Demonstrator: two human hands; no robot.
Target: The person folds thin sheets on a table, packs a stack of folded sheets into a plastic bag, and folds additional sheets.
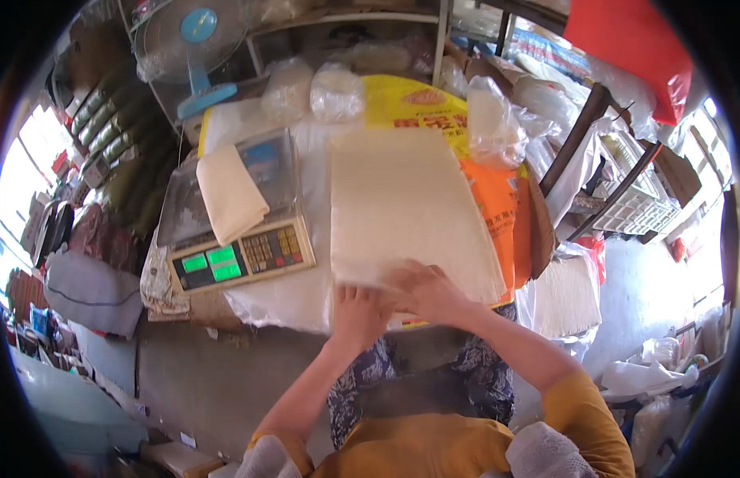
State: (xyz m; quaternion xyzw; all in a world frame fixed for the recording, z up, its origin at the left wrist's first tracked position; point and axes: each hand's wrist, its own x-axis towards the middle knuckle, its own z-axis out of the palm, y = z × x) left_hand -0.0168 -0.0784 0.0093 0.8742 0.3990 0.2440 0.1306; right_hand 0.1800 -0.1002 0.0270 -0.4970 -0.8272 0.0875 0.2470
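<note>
A large stack of flat, cream-coloured sheets (402,199) lies on the table in front of me. At its near edge, toward the left corner, is my left hand (360,315), its fingers bent over the edge. My right hand (424,293) rests on the near part of the stack, close beside the left one, and is blurred by motion. What either hand grips, if anything, I cannot make out. Left of the stack stands a digital scale (286,253) with green lit displays, and a folded cream piece (228,193) lies across its plate.
Clear plastic bags (336,92) sit at the table's back edge. A yellow and orange printed sack (491,209) lies under the stack's right side. Behind stands a blue fan (199,76). More sheets in plastic (563,296) are at the right, below a white crate (637,195).
</note>
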